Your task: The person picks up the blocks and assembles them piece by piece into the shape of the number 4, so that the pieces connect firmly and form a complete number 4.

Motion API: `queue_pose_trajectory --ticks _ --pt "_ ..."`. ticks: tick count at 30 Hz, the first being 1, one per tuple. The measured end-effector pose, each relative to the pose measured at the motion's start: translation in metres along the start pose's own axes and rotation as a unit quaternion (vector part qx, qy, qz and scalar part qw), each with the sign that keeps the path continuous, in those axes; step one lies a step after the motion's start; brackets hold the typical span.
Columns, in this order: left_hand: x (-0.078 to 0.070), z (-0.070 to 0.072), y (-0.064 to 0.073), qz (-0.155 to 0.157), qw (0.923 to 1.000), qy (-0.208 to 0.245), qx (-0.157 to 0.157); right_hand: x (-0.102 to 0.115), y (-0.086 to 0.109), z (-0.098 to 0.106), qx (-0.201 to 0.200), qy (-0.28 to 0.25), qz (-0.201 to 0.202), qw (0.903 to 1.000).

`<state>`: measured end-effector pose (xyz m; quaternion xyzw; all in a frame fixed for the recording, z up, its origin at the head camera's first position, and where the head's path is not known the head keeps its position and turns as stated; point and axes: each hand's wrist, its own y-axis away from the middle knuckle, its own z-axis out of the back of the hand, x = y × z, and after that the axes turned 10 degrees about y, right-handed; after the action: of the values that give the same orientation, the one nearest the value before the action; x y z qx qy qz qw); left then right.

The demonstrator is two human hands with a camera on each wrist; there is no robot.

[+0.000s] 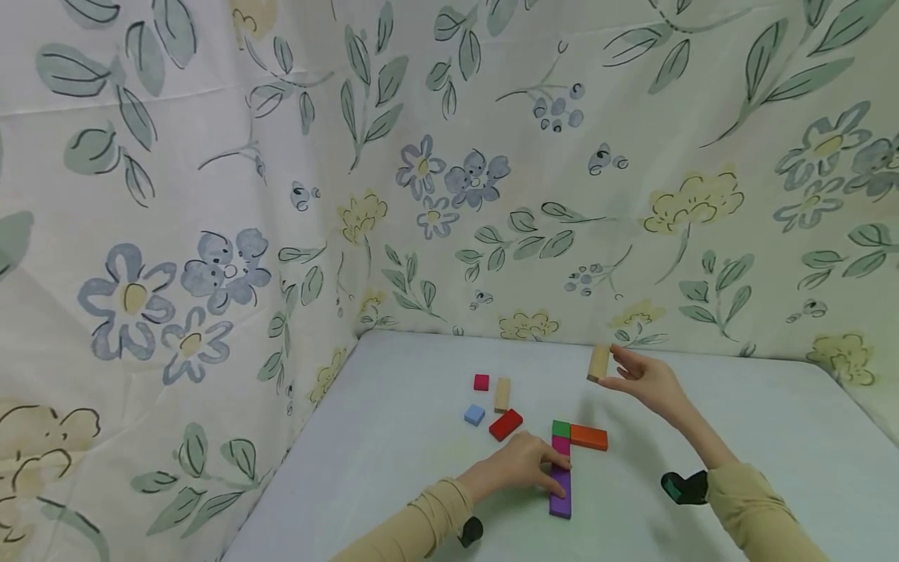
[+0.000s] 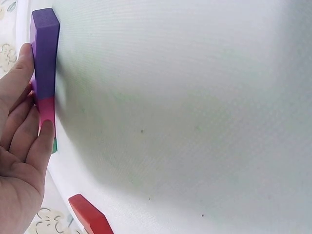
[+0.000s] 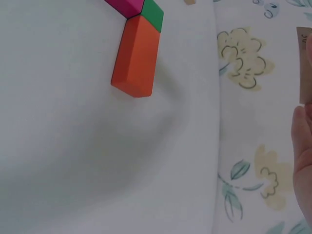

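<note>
My right hand [image 1: 648, 384] holds a plain wooden block [image 1: 598, 363] above the far part of the table, pinched between thumb and fingertips. At the right wrist view's edge, only part of this hand [image 3: 303, 151] and the wooden block [image 3: 305, 66] shows. My left hand [image 1: 521, 466] rests against a straight row of blocks, with thumb at the purple block [image 1: 560, 506] and a finger over the pink block [image 1: 561, 445]. A green block [image 1: 561, 428] ends that row. An orange block [image 1: 588, 438] extends right from the green one, forming a corner.
Left of the row lie a red block [image 1: 506, 425], a light blue cube [image 1: 474, 414], a small red cube [image 1: 481, 382] and another wooden block [image 1: 502, 395]. They lie on a white table [image 1: 393, 460] with floral cloth [image 1: 449, 257] hanging behind and at the left.
</note>
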<state>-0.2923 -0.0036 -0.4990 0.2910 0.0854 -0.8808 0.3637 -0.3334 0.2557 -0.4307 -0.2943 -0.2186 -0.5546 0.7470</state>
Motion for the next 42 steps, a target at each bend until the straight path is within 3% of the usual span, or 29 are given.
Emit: queue_pose_trajectory --ticks 9,30,42 --pt "0.003 0.000 -0.001 0.004 1.0000 0.002 0.005 0.000 -0.012 -0.019 -0.002 -0.007 0.031 0.9995" --pt "0.000 0.000 0.001 0.005 0.9999 -0.010 0.006 -0.017 -0.021 -0.054 0.052 -0.019 0.027 0.9981" --pt "0.001 -0.001 0.001 -0.002 1.0000 -0.008 0.000 -0.023 -0.022 -0.073 0.082 0.019 0.021 0.9963"
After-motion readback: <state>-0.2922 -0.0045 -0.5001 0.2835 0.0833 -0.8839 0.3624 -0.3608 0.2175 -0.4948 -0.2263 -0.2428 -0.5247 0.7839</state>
